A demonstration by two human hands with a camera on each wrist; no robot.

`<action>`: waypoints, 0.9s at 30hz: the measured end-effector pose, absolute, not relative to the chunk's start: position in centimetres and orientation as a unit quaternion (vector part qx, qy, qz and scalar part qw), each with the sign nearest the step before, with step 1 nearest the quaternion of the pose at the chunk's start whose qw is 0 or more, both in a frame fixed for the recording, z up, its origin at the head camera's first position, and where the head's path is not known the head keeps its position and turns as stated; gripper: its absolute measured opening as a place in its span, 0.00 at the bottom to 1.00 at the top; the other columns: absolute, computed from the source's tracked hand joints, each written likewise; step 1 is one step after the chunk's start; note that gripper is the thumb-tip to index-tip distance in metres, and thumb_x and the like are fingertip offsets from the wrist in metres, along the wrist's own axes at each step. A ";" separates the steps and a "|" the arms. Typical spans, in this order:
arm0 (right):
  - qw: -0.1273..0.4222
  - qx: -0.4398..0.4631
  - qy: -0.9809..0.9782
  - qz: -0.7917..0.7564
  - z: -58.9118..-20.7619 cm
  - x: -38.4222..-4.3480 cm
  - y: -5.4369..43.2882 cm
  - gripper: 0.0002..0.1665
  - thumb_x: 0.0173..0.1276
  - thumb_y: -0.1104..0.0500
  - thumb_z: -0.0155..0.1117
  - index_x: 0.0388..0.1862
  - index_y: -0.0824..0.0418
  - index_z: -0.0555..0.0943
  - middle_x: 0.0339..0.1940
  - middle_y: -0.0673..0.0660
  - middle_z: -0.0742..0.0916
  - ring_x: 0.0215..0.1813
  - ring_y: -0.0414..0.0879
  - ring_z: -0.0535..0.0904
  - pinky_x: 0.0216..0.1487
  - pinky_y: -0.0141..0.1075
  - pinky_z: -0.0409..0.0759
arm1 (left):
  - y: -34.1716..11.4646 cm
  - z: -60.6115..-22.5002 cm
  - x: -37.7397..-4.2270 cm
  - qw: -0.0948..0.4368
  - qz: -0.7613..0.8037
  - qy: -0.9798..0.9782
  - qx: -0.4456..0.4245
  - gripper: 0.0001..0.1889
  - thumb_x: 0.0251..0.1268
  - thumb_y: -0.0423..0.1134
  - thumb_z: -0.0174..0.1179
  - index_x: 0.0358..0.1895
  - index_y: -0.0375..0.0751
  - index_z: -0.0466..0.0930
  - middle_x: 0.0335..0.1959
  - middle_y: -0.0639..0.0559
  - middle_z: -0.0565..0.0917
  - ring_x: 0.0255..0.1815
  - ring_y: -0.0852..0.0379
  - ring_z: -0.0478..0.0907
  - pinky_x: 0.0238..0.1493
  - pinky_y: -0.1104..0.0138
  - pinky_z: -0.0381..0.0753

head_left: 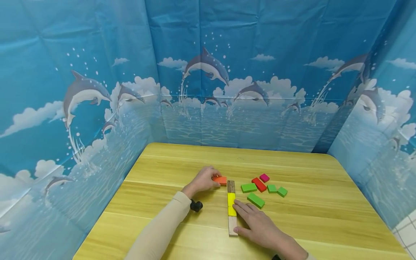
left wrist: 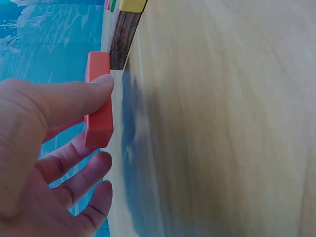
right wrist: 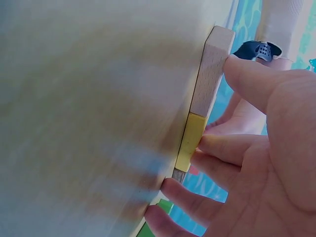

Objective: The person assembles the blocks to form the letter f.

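Observation:
My left hand pinches an orange-red block between thumb and fingers, beside the far end of a straight row of blocks. In the left wrist view that block stands close to the dark brown block; whether they touch I cannot tell. The row runs from the dark brown block through a yellow section to a pale wooden block nearest me. Along its right side lies my right hand, fairly straight fingers at the yellow part and thumb touching the pale block.
Right of the row lie a green block, another green block, a red block, a magenta block and two small green blocks. A dolphin-print curtain stands behind the wooden table.

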State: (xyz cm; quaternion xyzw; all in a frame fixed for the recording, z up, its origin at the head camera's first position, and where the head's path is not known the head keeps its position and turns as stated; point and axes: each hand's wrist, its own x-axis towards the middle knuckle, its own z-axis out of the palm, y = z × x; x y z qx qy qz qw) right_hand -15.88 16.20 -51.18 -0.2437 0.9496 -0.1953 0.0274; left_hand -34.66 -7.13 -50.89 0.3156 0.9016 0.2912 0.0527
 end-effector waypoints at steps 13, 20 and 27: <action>0.018 -0.241 0.950 -0.196 -51.7 -16.2 16.1 0.46 0.72 0.33 0.59 0.79 0.58 0.64 0.80 0.54 0.65 0.76 0.63 0.62 0.65 0.63 0.68 | -6.7 -51.5 -34.7 0.067 0.263 0.909 0.317 0.16 0.62 0.42 0.73 0.52 0.49 0.86 0.44 0.57 0.79 0.41 0.59 0.72 0.42 0.66 0.75; 0.020 -0.241 0.950 -0.198 -51.4 -16.2 16.0 0.46 0.72 0.33 0.59 0.79 0.58 0.64 0.80 0.54 0.65 0.76 0.61 0.62 0.65 0.62 0.69 | -6.6 -51.7 -34.8 0.074 0.252 0.911 0.319 0.16 0.62 0.43 0.73 0.53 0.49 0.86 0.44 0.58 0.79 0.43 0.60 0.72 0.44 0.66 0.75; 0.027 -0.238 0.950 -0.202 -51.0 -16.2 16.0 0.46 0.72 0.34 0.59 0.79 0.58 0.64 0.80 0.54 0.65 0.76 0.62 0.61 0.65 0.63 0.68 | -6.6 -51.6 -34.9 0.079 0.254 0.911 0.316 0.17 0.62 0.44 0.73 0.54 0.50 0.86 0.45 0.59 0.79 0.44 0.59 0.73 0.46 0.66 0.75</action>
